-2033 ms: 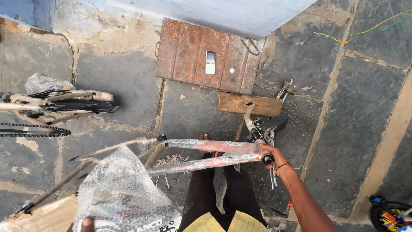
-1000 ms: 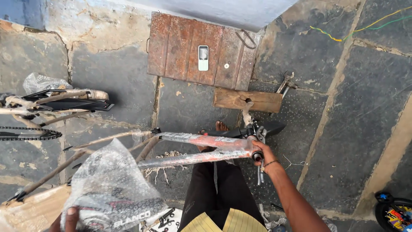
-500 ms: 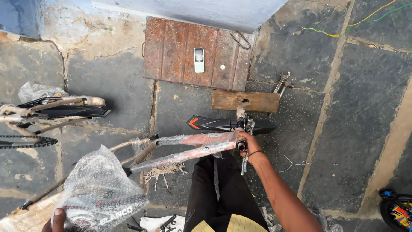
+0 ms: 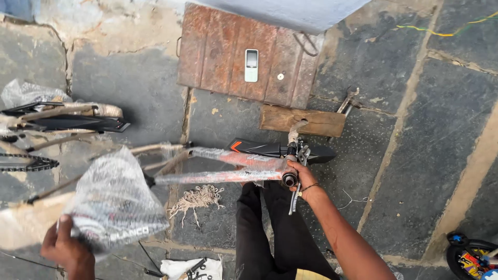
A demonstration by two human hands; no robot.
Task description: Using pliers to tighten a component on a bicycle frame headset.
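Note:
A bicycle frame (image 4: 228,167) wrapped in clear plastic lies level in front of me, orange and white under the wrap. My right hand (image 4: 305,179) grips its front end at the head tube (image 4: 288,176). My left hand (image 4: 67,249) holds the rear end, which is covered by crumpled bubble wrap (image 4: 114,199) and brown paper. A black mudguard (image 4: 280,150) with an orange mark shows just beyond the frame. My legs in black trousers (image 4: 270,233) stand beneath it.
A rusty metal plate (image 4: 218,57) with a small phone (image 4: 251,65) lies on the stone floor ahead. A wooden block (image 4: 303,121) and a wrench (image 4: 346,100) sit near it. More wrapped bicycle parts (image 4: 62,116) and a chain (image 4: 26,164) lie left. A small wheel (image 4: 469,256) is bottom right.
The frame has swung left and lower across the view with my hands on it. The black mudguard behind it has come into sight.

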